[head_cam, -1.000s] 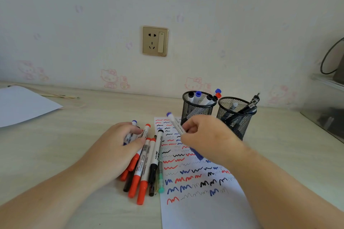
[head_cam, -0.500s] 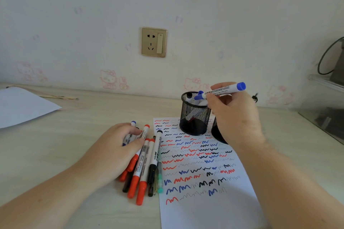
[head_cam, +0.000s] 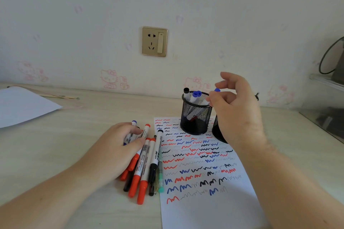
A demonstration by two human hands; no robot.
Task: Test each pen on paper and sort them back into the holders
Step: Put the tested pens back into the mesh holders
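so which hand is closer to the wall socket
Right. The right hand is raised above the holders, below and right of the socket. The left hand rests lower, on the loose pens.

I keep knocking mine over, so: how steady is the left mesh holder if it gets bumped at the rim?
The left mesh holder looks light: thin open wire mesh. It is taller than wide and its pens lean against the rim, so a rim bump would probably tip it. It stands on the paper, so it might slide instead.
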